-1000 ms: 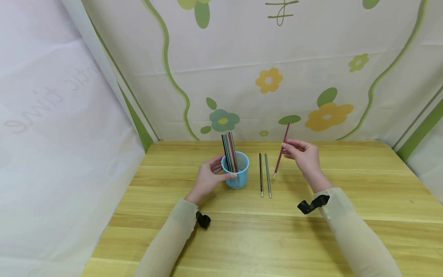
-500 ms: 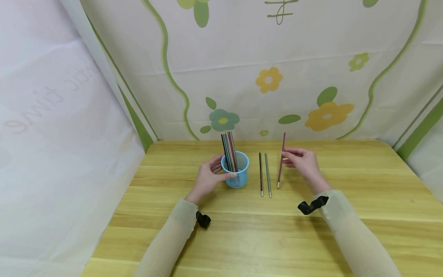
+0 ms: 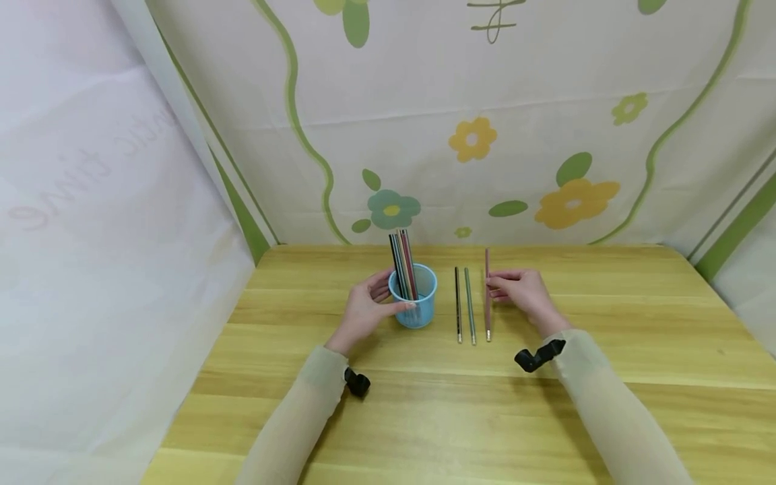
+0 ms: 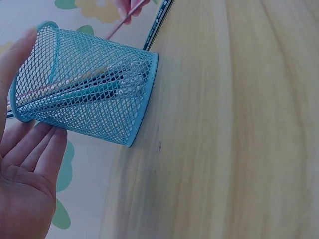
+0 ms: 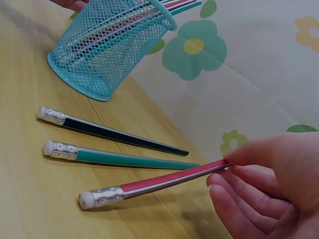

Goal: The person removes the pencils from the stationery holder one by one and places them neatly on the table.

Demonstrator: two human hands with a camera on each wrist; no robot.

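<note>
The slim pinkish-red pencil with a silver ferrule and white eraser has come lower and swung from a slant to nearly parallel with its neighbours. The right hand has moved down and left with it, its grip a pinch of thumb and fingers on the shaft. For the work in hand, this appears to make it the third in a row: it is just right of the slim green pencil, which lies beside the slim black pencil, all with eraser ends toward the person. The right wrist view shows its held end raised; whether the eraser touches down is hard to tell.

The left hand stays put, its grip curled round the light-blue wire-mesh cup, thumb on the near side and fingers on the far side. The cup stands upright left of the row, with a bundle of coloured pencils leaning inside, eraser ends down.

Everything rests on a yellowish wood-grain counter. Behind it hangs a white fabric backdrop printed with orange and teal flowers and green wavy lines; a pale side curtain at the left shows faint mirrored lettering.
</note>
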